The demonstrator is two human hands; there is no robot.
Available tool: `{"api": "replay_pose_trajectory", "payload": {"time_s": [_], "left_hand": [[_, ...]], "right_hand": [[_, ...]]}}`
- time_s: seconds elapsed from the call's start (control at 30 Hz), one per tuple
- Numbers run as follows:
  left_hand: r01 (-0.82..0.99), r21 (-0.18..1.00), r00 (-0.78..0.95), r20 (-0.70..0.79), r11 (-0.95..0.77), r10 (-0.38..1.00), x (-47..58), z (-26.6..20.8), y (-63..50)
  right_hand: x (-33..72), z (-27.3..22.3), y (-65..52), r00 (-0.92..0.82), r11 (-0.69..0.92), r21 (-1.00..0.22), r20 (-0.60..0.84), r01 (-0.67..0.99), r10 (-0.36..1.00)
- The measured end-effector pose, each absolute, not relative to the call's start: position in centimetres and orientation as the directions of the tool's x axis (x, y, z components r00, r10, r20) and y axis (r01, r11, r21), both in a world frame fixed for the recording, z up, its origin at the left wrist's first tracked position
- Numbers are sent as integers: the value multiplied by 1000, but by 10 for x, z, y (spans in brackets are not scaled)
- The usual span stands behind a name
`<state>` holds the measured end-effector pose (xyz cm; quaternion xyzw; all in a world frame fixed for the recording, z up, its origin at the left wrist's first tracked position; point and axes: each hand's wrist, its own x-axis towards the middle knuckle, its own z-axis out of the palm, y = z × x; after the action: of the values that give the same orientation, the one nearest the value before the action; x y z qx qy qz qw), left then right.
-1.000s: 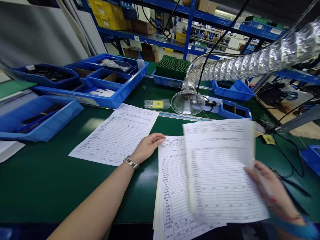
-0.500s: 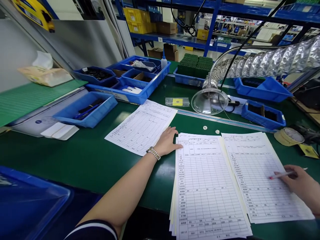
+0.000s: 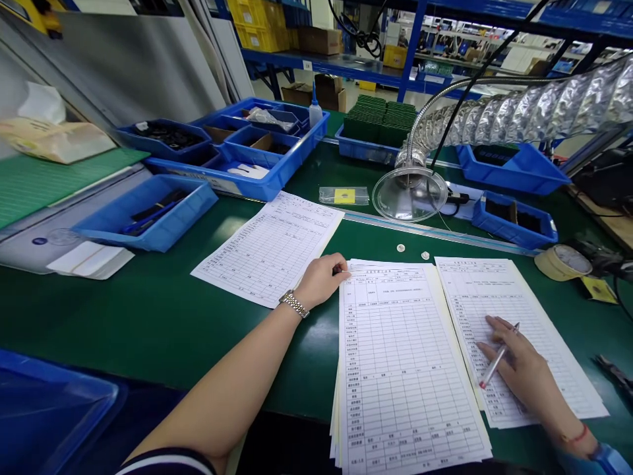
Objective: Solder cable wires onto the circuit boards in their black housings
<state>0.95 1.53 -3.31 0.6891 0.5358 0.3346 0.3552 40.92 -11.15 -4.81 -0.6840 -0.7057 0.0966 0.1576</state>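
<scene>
My left hand (image 3: 324, 282), with a metal watch at its wrist, is closed at the top left corner of a stack of printed forms (image 3: 400, 343), fingers and thumb pinching the paper's edge. A pen (image 3: 499, 356) with a red tip lies in my right hand (image 3: 524, 369), which rests over a second pile of forms (image 3: 479, 284) on the right. The pen slants down and left, its tip by that pile's left edge. Left of the stack, a form with handwriting (image 3: 271, 247) lies at an angle on the green table.
Blue bins (image 3: 148, 218) and a large divided blue tray (image 3: 267, 188) stand at the left and back. A clear fume hood (image 3: 409, 201) on a foil duct hangs over the table. Tape (image 3: 564, 262), pliers (image 3: 616, 373) and two small white discs (image 3: 400, 248) lie about.
My right hand with the pen has moved left across the right pile, and the pen now points down-left. My left fingers have curled in at the stack's corner. The view shifted slightly.
</scene>
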Motion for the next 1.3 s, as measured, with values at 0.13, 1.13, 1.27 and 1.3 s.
{"api": "replay_pose_trajectory", "payload": {"time_s": [0.13,1.13,1.27,1.3], "left_hand": [[424,894,222,50,-143,974,10,-30,13],[60,995,254,-91,78,963,13,-25,11],[65,996,257,-83,69,963,12,-26,11],[66,996,257,-80,65,963,12,-26,11]], "right_hand": [[401,-37,-112,51,-3,-435,98,900,994],[321,-13,-77,299,-56,-971,16,233,954],[322,-19,-76,300,-44,-965,37,257,953],[323,-20,-75,295,-41,-963,41,266,955]]}}
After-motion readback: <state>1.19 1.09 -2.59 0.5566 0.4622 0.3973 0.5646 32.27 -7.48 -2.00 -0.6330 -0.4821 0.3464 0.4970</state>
